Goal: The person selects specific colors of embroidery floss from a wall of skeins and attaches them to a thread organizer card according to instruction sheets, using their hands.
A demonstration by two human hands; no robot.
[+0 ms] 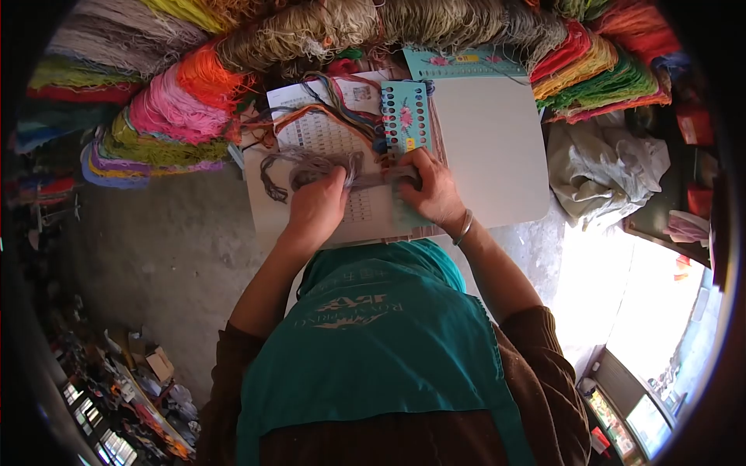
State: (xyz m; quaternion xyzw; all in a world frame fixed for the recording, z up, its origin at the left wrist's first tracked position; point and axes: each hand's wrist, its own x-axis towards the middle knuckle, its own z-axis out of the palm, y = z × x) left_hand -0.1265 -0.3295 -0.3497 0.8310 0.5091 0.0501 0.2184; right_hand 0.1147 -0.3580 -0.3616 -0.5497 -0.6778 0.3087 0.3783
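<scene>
A loose bundle of greyish-mauve embroidery thread [311, 167] is held by my left hand [320, 200], its fingers closed round it. From there the strands stretch right toward my right hand [434, 189], whose curled fingers pinch them at the edge of a turquoise thread card [406, 116]. The card has a pink flower print and rows of punched holes. Threads in several colours [342, 105] hang from its left holes over a printed sheet [353, 140]. Lower down, my hands partly cover the card.
A white board [493, 147] lies under the right side, with another turquoise card [466, 62] at its top. Hanks of coloured thread hang around the back, including brown [311, 39], pink [175, 105] and green [594, 84]. A white plastic bag [602, 167] sits at right.
</scene>
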